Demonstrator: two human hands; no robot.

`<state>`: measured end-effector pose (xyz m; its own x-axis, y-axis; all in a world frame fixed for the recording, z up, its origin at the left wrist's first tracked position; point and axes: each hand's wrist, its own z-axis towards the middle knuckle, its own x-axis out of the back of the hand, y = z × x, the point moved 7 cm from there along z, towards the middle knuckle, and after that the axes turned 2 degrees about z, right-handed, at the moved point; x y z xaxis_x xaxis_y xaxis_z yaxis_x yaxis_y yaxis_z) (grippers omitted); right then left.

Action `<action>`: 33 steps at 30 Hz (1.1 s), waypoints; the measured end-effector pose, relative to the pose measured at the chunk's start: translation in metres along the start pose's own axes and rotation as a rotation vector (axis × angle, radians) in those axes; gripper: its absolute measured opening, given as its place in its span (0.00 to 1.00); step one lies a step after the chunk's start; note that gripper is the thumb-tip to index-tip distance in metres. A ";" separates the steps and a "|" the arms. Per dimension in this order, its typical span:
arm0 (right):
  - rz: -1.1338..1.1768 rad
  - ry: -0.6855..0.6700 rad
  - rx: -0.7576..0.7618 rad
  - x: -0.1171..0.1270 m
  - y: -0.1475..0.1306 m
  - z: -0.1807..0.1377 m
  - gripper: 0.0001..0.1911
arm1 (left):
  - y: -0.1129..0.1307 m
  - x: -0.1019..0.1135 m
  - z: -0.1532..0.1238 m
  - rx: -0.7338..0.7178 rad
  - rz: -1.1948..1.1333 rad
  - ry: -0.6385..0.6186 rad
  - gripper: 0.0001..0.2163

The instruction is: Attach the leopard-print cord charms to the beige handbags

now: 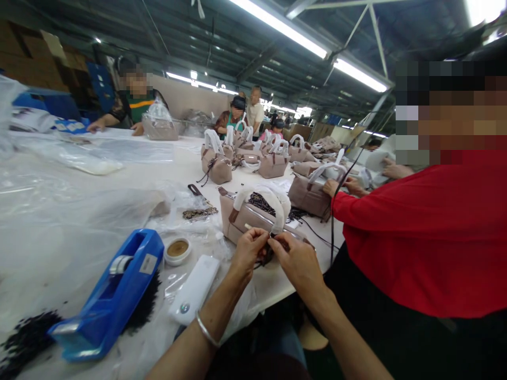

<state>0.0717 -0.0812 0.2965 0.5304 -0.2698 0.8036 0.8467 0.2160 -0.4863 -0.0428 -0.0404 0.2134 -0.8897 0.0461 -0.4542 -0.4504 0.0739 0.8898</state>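
Note:
A taupe handbag (233,211) stands at the table's front edge, its handle (283,203) wrapped in white and patterned material showing at its open top. In front of its near side, my left hand (251,250) and my right hand (295,258) meet with fingertips pinched together. Between them is something small and dark, mostly hidden by the fingers. A thin pale stick-like piece (249,227) juts out above my left fingers; whether they hold it I cannot tell. Below the fingertips a dark part shows, too covered to name.
A blue tape dispenser (119,295), piles of small black pieces (29,338), a round tub (177,251) and a white device (196,290) lie to the left. More handbags (273,164) stand behind. At right, a person in red (420,227) handles another bag (309,195). Clear plastic covers the left side.

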 end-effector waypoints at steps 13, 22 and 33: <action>0.093 0.095 0.055 0.000 0.002 0.002 0.07 | 0.006 0.007 -0.010 -0.109 0.410 0.063 0.05; -0.007 0.069 0.021 0.004 0.000 0.000 0.12 | 0.004 -0.005 -0.009 -0.111 0.278 -0.034 0.09; 0.187 0.171 -0.067 0.001 0.001 -0.003 0.10 | 0.028 0.001 -0.024 -0.358 0.507 0.106 0.06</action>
<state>0.0732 -0.0841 0.2954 0.6725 -0.3874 0.6306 0.7311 0.2155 -0.6473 -0.0586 -0.0623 0.2393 -0.9935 -0.1126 0.0189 0.0489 -0.2701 0.9616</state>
